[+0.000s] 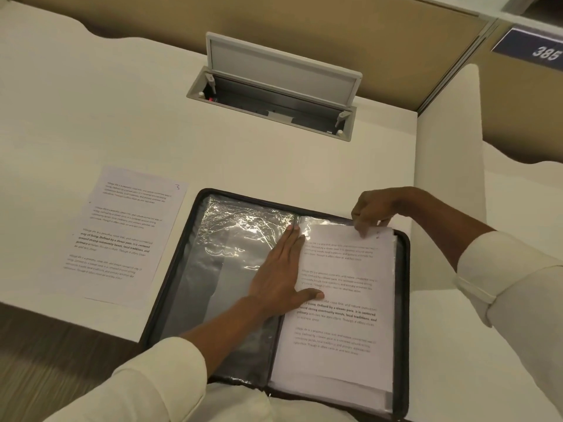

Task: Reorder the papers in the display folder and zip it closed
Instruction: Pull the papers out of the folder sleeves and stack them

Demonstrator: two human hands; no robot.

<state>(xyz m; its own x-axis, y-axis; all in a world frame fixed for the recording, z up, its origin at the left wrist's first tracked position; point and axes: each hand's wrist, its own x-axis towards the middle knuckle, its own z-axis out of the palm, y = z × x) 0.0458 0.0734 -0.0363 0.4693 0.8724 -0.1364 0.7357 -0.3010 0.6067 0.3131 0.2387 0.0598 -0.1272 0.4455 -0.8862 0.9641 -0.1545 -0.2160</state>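
A black zip display folder (pixel 170 287) lies open on the white desk, its left side showing empty clear plastic sleeves (pixel 225 257). On its right side rests a stack of printed papers (pixel 341 324). My left hand (pixel 280 269) lies flat across the folder's spine, fingers apart, thumb on the top sheet. My right hand (pixel 374 211) pinches the top right corner of the top sheet. A loose printed sheet (pixel 122 236) marked "3" lies on the desk to the left of the folder.
An open cable hatch (pixel 274 95) with a raised grey lid sits in the white desk (pixel 91 117) behind the folder. A tan partition (pixel 335 32) stands at the back, and a white side panel (pixel 447 147) at the right. The desk's front edge runs at lower left.
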